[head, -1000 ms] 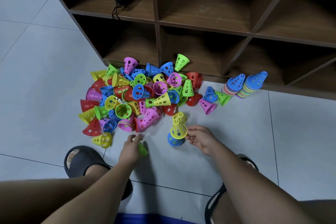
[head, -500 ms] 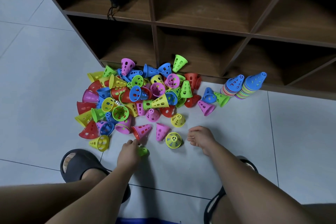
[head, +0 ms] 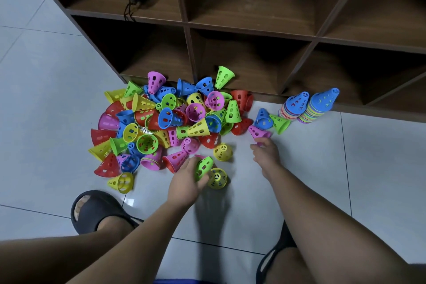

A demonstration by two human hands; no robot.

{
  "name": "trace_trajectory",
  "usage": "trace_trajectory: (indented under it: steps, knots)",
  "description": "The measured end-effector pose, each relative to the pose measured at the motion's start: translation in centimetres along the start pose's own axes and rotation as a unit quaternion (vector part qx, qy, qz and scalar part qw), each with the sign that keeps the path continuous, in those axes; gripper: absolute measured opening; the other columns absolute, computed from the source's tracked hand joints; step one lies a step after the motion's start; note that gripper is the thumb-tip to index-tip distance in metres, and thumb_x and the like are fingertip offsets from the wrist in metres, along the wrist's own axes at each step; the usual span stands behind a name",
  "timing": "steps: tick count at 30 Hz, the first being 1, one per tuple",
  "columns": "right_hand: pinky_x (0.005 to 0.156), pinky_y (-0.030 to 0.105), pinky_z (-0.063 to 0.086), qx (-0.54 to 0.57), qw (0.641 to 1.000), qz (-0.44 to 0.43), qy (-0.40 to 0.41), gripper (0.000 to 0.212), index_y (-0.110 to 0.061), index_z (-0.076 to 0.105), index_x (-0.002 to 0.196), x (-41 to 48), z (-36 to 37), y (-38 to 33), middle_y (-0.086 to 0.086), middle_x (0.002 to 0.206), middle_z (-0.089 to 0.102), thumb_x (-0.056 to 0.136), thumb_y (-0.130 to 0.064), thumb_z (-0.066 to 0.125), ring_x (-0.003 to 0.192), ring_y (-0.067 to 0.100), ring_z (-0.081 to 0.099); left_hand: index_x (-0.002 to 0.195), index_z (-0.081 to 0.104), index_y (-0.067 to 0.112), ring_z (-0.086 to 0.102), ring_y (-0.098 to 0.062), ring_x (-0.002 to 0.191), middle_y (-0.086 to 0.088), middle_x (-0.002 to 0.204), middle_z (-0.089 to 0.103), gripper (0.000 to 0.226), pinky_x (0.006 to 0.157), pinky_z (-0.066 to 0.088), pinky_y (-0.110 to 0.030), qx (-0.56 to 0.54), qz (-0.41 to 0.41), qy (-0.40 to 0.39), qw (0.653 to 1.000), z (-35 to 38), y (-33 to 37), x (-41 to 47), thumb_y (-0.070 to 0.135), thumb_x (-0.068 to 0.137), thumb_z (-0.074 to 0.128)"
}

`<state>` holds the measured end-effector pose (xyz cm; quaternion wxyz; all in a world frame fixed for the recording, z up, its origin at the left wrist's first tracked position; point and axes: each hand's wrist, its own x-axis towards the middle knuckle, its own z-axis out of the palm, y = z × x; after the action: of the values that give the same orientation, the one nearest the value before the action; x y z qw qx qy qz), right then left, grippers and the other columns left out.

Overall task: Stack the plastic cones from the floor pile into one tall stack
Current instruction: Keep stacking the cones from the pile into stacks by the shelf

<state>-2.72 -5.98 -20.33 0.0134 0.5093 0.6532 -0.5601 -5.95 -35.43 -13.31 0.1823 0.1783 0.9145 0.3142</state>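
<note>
A pile of several coloured perforated plastic cones (head: 170,120) lies on the floor in front of a shelf. My left hand (head: 185,182) grips a green cone (head: 204,167) just beside a standing yellow cone (head: 217,178). Another yellow cone (head: 222,151) stands a little farther off. My right hand (head: 265,153) reaches to a pink cone (head: 258,132) lying on its side and pinches its rim. Two tall stacks topped by blue cones (head: 294,106) (head: 319,106) stand at the right by the shelf.
A dark wooden cubby shelf (head: 253,30) runs across the back, close behind the pile. My sandalled feet (head: 92,212) (head: 276,253) flank the near floor. A blue cone (head: 262,119) and a green cone (head: 280,123) lie next to the pink one.
My right hand moved up and right from the yellow cones to the pink cone. My left hand carried the green cone right, next to the standing yellow cone.
</note>
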Motion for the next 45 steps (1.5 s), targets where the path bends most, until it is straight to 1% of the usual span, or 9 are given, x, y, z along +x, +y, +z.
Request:
trace_trajectory:
  steps: [6,9,13,19,23,28,33,40,45]
  knots:
    - [0.076,0.038,0.055,0.057,0.997,0.031,-0.029,0.036,-0.019,0.067,0.130,-2.4,0.1,-2.4,0.006,0.116,0.066,0.095,-0.010,0.067,0.086,0.021,0.065,0.130,0.044,0.035,0.063,-0.014,0.093,0.006,0.109,0.064,0.041,0.079,0.055,-0.039,-0.029,0.020,-0.019,0.999,0.6,2.0,-0.1,0.062,0.101,0.056]
    - [0.082,0.043,0.057,0.046,0.999,0.010,0.009,0.022,-0.017,0.074,0.113,-2.4,-0.1,-2.4,0.011,0.111,0.074,0.094,-0.009,0.068,0.092,0.025,0.068,0.134,0.041,0.031,0.060,-0.016,0.097,0.003,0.112,0.064,0.045,0.083,0.052,-0.040,-0.030,0.014,-0.004,0.999,0.9,2.1,-0.4,0.062,0.104,0.053]
    - [0.068,0.033,0.052,0.023,0.999,0.003,0.040,0.016,-0.022,0.075,0.081,-3.1,-0.7,-2.4,0.007,0.091,0.077,0.092,-0.013,0.068,0.075,0.022,0.065,0.136,0.045,0.023,0.059,-0.021,0.108,0.000,0.115,0.064,0.046,0.091,0.047,-0.039,-0.032,0.026,0.040,0.998,1.2,2.6,-0.7,0.057,0.105,0.054]
    - [0.075,0.040,0.061,-0.033,0.996,-0.036,0.071,0.013,-0.024,0.067,0.080,-4.4,-1.9,-1.3,0.002,0.088,0.078,0.085,-0.014,0.073,0.083,0.025,0.075,0.136,0.044,0.025,0.059,-0.023,0.114,-0.001,0.124,0.064,0.050,0.096,0.048,-0.041,-0.020,0.036,-0.010,0.999,2.2,3.0,-0.8,0.063,0.104,0.050]
    - [0.066,0.034,0.054,0.057,0.998,-0.004,-0.026,0.016,-0.016,0.063,0.094,-7.0,-2.4,-2.5,0.010,0.092,0.075,0.092,-0.003,0.072,0.078,0.022,0.072,0.131,0.048,0.023,0.061,-0.030,0.117,-0.005,0.126,0.066,0.044,0.093,0.050,-0.042,0.031,0.039,-0.052,0.997,3.1,2.2,-0.7,0.053,0.101,0.061]
    - [0.067,0.027,0.054,0.164,0.965,0.064,-0.192,0.018,-0.004,0.069,0.114,-9.3,-2.2,-4.0,0.013,0.093,0.074,0.097,-0.002,0.070,0.076,0.018,0.070,0.136,0.053,0.025,0.057,-0.030,0.123,-0.002,0.135,0.065,0.050,0.092,0.052,-0.042,0.091,0.050,-0.074,0.992,2.8,1.0,-0.8,0.039,0.092,0.072]
    - [0.064,0.026,0.055,0.101,0.956,0.067,-0.266,0.013,-0.004,0.071,0.109,-10.8,-1.0,-3.4,0.012,0.083,0.072,0.096,-0.001,0.070,0.070,0.017,0.067,0.128,0.061,0.025,0.055,-0.030,0.111,0.000,0.125,0.060,0.048,0.087,0.052,-0.043,0.109,0.034,-0.007,0.993,1.1,-0.4,-0.1,0.031,0.083,0.076]
    - [0.062,0.027,0.058,-0.021,0.971,0.030,-0.237,0.005,0.000,0.066,0.103,-10.8,-0.4,-1.5,0.017,0.082,0.068,0.098,0.000,0.067,0.065,0.018,0.067,0.143,0.061,0.017,0.055,-0.035,0.129,-0.010,0.142,0.060,0.057,0.105,0.051,-0.049,0.147,-0.001,0.012,0.989,0.6,-3.0,1.2,0.046,0.095,0.074]
    - [0.066,0.030,0.062,-0.017,0.976,0.029,-0.214,0.011,0.000,0.063,0.107,-9.8,0.1,-1.0,0.019,0.089,0.070,0.097,0.002,0.067,0.068,0.021,0.072,0.144,0.059,0.017,0.056,-0.038,0.128,-0.013,0.143,0.059,0.062,0.104,0.051,-0.047,0.133,-0.020,-0.012,0.991,0.8,-3.3,1.4,0.021,0.086,0.080]
